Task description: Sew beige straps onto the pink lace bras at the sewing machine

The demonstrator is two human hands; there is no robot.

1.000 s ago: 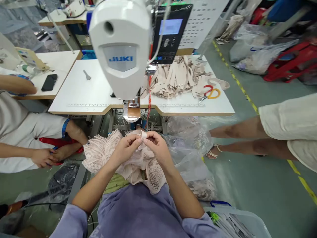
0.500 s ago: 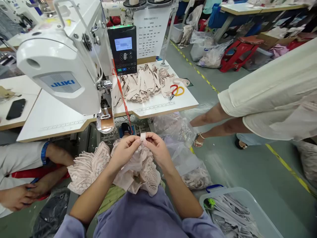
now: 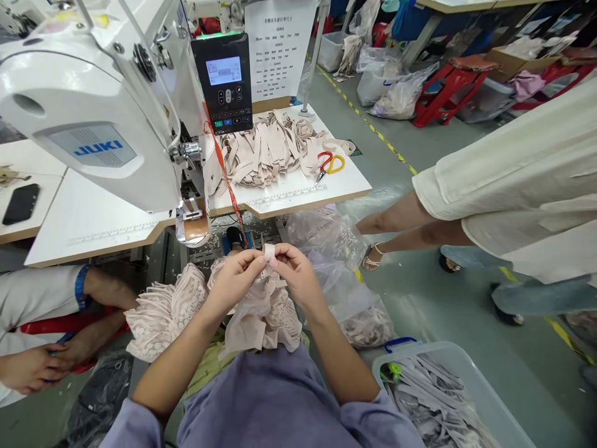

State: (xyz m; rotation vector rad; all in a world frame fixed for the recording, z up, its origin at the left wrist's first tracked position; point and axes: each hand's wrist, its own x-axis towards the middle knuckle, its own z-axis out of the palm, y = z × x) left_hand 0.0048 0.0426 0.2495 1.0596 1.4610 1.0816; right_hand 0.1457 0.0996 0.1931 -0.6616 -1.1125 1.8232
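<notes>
My left hand (image 3: 240, 274) and my right hand (image 3: 296, 274) meet above my lap, each closed in a pinch. Between their fingertips they hold a short pale beige strap end (image 3: 269, 251), its tip sticking up. From it hangs a beige lace garment piece (image 3: 265, 311) that rests against my lap. Left of my forearm lies a thick stack of beige lace pieces (image 3: 163, 311). Ahead of my hands stands the white sewing machine (image 3: 93, 118), its needle area (image 3: 189, 211) at the table's notch. What lies under my fingertips is hidden.
Beige straps (image 3: 275, 149) are heaped on the white table (image 3: 298, 202) beside scissors (image 3: 331, 163). A control panel (image 3: 224, 84) stands behind. At right are plastic bags (image 3: 336, 267), a bin of grey strips (image 3: 466, 361) and a standing person's legs (image 3: 405, 224). Another person's hands (image 3: 41, 367) are at left.
The view has shifted slightly, so the machine sits further left. Both hands keep their pinch on the strap end, which shows a little more. Another foot has come into view at right.
</notes>
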